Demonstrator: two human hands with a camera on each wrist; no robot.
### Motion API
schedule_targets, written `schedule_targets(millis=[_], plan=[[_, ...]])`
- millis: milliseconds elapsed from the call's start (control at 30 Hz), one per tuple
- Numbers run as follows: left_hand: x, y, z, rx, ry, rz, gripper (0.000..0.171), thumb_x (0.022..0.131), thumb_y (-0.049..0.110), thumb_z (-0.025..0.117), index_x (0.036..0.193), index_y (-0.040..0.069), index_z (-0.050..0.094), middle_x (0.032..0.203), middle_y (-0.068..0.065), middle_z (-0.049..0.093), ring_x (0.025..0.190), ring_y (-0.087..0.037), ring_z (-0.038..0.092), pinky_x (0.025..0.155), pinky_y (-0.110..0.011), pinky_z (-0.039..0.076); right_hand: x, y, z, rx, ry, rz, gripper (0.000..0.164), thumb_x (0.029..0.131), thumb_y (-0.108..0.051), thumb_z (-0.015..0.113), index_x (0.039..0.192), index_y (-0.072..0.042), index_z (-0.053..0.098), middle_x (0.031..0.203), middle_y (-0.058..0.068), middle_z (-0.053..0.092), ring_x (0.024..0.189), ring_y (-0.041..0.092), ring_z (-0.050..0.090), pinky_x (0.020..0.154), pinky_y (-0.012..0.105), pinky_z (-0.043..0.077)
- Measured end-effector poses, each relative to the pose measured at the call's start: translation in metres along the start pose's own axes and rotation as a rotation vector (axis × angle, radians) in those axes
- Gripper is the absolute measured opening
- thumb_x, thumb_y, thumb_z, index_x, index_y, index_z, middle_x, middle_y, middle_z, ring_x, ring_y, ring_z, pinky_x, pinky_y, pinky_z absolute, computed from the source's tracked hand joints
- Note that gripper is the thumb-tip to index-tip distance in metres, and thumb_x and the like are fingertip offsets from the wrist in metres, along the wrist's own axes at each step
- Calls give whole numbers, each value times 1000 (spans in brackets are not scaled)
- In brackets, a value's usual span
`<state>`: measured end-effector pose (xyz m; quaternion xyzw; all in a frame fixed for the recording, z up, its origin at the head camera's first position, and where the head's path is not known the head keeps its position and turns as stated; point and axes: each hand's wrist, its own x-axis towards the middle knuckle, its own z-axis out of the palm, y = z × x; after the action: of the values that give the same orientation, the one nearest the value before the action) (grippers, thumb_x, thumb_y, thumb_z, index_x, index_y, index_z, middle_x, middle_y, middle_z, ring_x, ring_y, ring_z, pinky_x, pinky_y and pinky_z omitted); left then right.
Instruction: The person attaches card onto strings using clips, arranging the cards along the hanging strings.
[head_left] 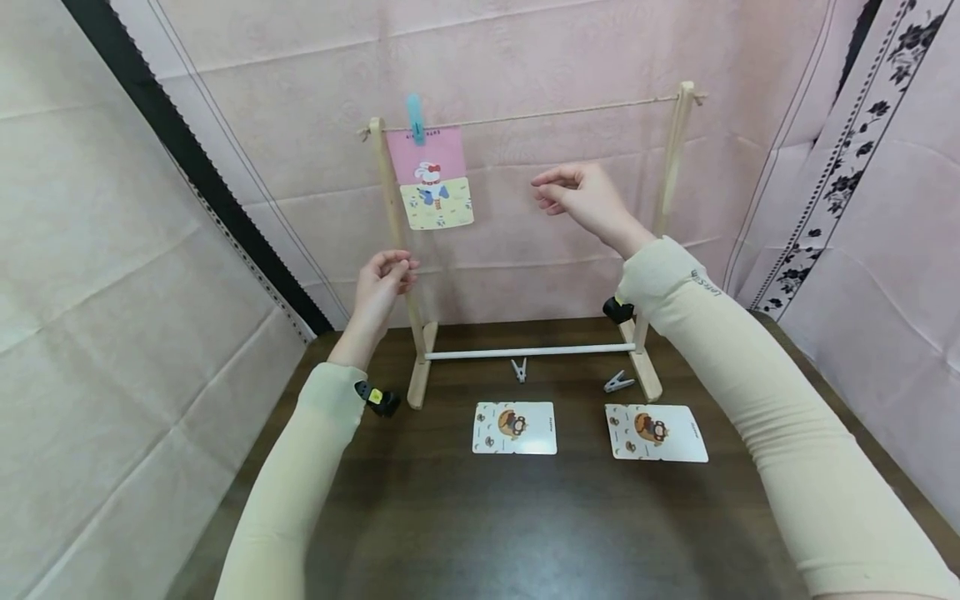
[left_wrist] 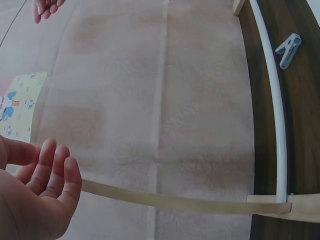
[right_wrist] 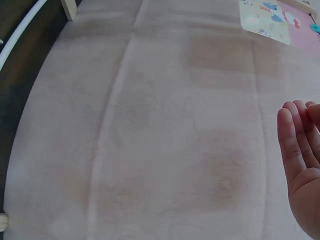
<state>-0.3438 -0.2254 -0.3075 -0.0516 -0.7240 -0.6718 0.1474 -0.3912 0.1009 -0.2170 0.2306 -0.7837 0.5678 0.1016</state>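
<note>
Pink-and-yellow printed rectangular card [head_left: 435,196], eleven o'clock, hung by pale-blue plastic clip [head_left: 416,117]: presumably light, stiff, slippery; best pinched at side edges. Left hand [head_left: 381,287], nine o'clock, and right hand [head_left: 588,197], one o'clock: apparently empty, fingers loosely curled.

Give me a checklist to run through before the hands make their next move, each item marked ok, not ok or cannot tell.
1. Pink-and-yellow rectangular card hangs from the thin beige string by the light-blue clothespin: ok.
2. String spans from left pale wooden post to right pale wooden post: ok.
3. Left hand and right hand free of objects: ok.
4. Left white cartoon-printed card and right white cartoon-printed card flat on the dark brown tabletop: ok.
5. Middle pale-grey clothespin or right pale-grey clothespin in hand: not ok; both lie on the tabletop.
6. Light-blue clothespin's grip firm: cannot tell.
</note>
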Motion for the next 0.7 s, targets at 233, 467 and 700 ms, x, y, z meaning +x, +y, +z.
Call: schedule_targets(millis=[233,467,700], plan=[[-3,-3,-7,74,-23,-13,29,106,16,52,130,-1,55,121,-17,65,103,-29,62,98,-43,49,-7,15,4,3,-30,-12,25,101,-10,60,121,3,68,97,6,74,81,12,69,80,31,58],[-8,-5,-17,108,-49,-18,31,106,18,53,131,-2,54,118,-14,65,96,-20,62,95,-38,50,-19,30,4,21,-23,-6,30,102,-11,59,129,1,64,110,24,70,85,14,69,80,31,58],[-13,-12,-27,125,-38,-14,34,102,17,61,129,-4,56,117,-16,66,101,-27,63,94,-39,50,-34,55,8,-66,-76,41,30,104,-15,57,129,0,64,114,25,69,94,31,70,76,30,58]])
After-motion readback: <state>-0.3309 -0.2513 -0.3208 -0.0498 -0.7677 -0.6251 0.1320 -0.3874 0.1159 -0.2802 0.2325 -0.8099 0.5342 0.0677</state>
